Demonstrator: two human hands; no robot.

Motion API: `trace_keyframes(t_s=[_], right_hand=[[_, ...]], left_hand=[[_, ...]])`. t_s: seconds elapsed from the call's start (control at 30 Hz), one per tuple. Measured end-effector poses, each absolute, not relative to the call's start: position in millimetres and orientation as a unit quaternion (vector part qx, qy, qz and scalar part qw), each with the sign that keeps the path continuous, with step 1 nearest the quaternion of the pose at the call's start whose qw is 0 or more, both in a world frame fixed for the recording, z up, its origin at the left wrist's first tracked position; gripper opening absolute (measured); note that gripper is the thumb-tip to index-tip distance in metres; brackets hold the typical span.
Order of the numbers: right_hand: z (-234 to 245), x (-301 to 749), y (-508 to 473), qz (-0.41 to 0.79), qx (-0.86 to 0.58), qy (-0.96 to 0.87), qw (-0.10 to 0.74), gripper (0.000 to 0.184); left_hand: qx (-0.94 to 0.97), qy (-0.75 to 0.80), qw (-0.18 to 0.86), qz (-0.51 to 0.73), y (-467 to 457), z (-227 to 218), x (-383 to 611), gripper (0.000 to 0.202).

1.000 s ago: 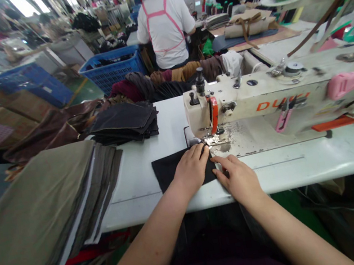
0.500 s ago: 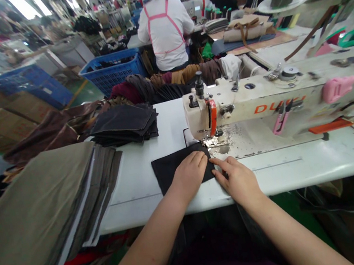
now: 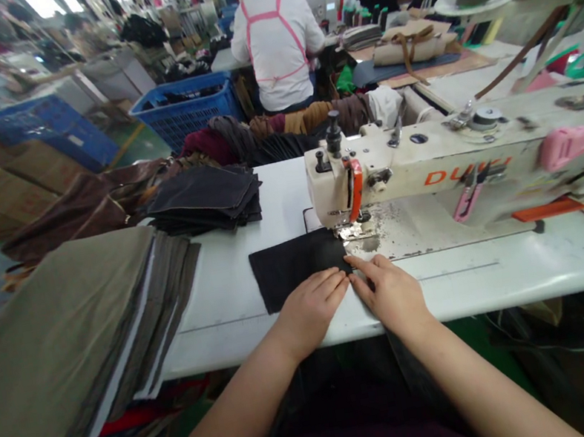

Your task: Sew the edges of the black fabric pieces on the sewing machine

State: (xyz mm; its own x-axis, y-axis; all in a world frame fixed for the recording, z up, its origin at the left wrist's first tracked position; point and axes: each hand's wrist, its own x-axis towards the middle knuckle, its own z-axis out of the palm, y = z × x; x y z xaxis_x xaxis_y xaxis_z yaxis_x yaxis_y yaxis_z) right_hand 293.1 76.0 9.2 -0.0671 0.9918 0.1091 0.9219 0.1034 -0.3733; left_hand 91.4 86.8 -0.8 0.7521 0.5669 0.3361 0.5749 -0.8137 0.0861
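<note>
A flat black fabric piece point(image 3: 292, 267) lies on the white machine table, its far right corner at the presser foot point(image 3: 354, 230) of the sewing machine point(image 3: 402, 173). My left hand point(image 3: 313, 309) is closed on the near right part of the fabric, fingers pressed together and fingertips by its right edge. My right hand point(image 3: 392, 292) holds that same edge between thumb and forefinger, close in front of the foot. Both hands' fingertips nearly meet there. The needle is too small to make out.
Left on the table lie a stack of olive-grey fabric panels point(image 3: 64, 334) and a pile of black pieces point(image 3: 203, 196). Pink-handled snips point(image 3: 468, 199) sit against the machine arm. Bundled fabric point(image 3: 303, 122) lines the back edge. Beyond it a person point(image 3: 277, 40) sits near a blue crate point(image 3: 186, 113).
My left hand has slid towards me over the black fabric, from its middle to its near right part. My right hand stays almost in place at the edge.
</note>
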Motion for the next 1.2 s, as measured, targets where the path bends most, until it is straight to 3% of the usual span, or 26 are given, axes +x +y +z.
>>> trace_keyframes(t_s=[0.5,1.2], right_hand=[[3,291,72,0.051,-0.660,-0.728,0.178,0.040],[0,289,69,0.032,-0.658,-0.730,0.182,0.040]], left_hand=[[-0.920,-0.361,-0.039,-0.145,134,-2,90,0.048],[-0.906,-0.380,-0.061,-0.177,176,-8,93,0.045]])
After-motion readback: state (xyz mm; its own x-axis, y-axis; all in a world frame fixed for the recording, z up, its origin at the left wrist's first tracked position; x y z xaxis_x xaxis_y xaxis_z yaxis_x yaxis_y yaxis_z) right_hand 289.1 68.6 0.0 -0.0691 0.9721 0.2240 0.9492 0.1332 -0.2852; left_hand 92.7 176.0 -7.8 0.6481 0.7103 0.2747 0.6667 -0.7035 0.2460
